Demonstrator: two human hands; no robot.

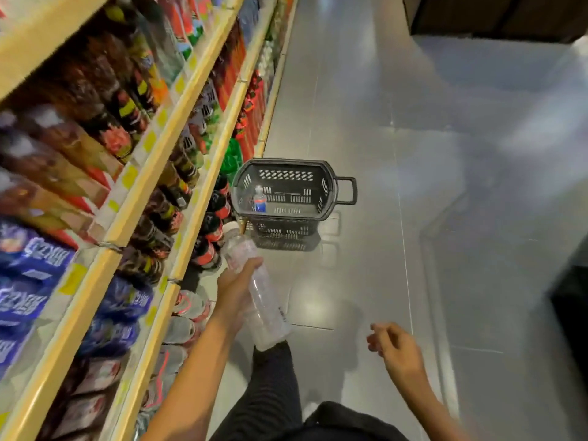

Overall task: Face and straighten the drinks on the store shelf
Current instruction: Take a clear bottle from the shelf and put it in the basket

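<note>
Mid-task: left hand [236, 283] has fingers wrapped round a clear water bottle [269, 316], held off the shelf [144, 173] over the aisle floor; right hand [397, 348] is empty, fingers loosely curled; another bottle [260, 200] waits in the black basket [332, 186]; rows too blurred to judge.

The labels of the dark brown bottles [95, 100] at 10 o'clock are smeared by blur and cannot be read. The blue-wrapped packs [28, 281] at 8 o'clock are cut by the left edge. The middle of the clear plastic bottle [265, 302] is covered by the left grip [237, 283]. The right grip [397, 348] at 5 o'clock is motion-blurred. The print on the small blue-labelled bottle [260, 200] in the black plastic basket [331, 186] is too small to be told. A black shape [572, 307] at 4 o'clock is cut off by the right edge.
</note>
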